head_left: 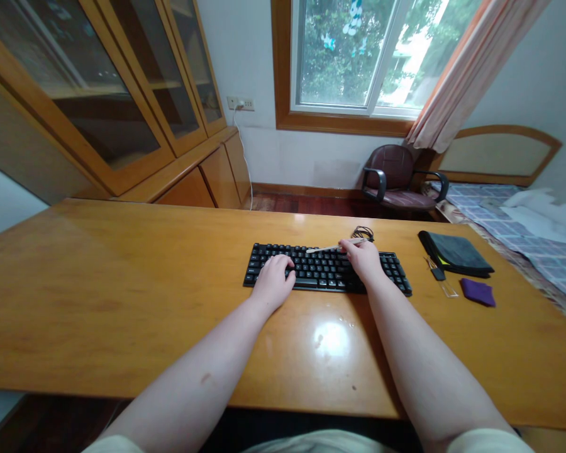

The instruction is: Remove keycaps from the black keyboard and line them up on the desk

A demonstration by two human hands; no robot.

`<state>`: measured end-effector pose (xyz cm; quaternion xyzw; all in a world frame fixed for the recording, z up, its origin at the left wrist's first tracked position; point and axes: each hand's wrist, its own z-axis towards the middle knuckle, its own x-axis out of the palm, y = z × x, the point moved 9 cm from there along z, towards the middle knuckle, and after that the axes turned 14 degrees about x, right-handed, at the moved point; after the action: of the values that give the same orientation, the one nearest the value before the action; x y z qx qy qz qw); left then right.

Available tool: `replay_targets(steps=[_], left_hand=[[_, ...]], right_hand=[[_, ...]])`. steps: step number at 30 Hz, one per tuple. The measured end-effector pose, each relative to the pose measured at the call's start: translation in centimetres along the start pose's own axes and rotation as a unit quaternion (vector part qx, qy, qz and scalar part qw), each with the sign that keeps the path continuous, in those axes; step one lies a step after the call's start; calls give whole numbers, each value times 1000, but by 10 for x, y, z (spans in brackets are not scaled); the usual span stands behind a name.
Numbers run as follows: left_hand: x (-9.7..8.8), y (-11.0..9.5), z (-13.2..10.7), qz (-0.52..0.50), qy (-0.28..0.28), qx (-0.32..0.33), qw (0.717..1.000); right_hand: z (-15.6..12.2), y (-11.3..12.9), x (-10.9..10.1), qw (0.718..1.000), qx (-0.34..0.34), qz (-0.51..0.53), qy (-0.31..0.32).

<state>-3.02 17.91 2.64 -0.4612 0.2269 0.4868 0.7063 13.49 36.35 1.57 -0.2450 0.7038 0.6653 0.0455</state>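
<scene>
A black keyboard (327,277) lies flat on the wooden desk in front of me. Over its left keys rests my left hand (276,275), fingers bent and a little apart, holding nothing. My right hand (362,257) is above the right part of the keyboard, its fingers pinched on a thin pale stick (323,249). The stick points left across the upper rows of keys; whether its tip touches them I cannot tell. Behind the right hand sits a coiled black cable (363,233).
On the desk (122,302) to the right lie a dark folded cloth (457,251), a small tool with a black middle (438,274) and a purple cloth (478,292). Beyond stand an office chair (396,176), a bed (532,220) and a glass-doored cabinet (179,151).
</scene>
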Motion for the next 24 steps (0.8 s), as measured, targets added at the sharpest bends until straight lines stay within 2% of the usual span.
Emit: replay_targets(steps=[11,13,15,17,19,22,24], left_hand=[[0,1,0,6,3,0,1000],[0,2,0,8,2,2,1000],[0,2,0,9,1,3,1000],[0,2,-1,10,0,3,1000],[0,2,-1,10,0,5,1000],[0,1,-1,12,1,4,1000],[0,1,-1,10,2,1,1000]], right_hand=[[36,-31,-73,992,50,-19,-111],[38,-35,-84,989,59,-2,-135],[35,-32,-92,984,42,63,-160],[29,-26,-93,973,5,165,-163],[23,-18,-85,963,-23,235,-130],[20,-11,-69,977,-27,191,-86],[18,-12,-75,983,-28,131,-129]])
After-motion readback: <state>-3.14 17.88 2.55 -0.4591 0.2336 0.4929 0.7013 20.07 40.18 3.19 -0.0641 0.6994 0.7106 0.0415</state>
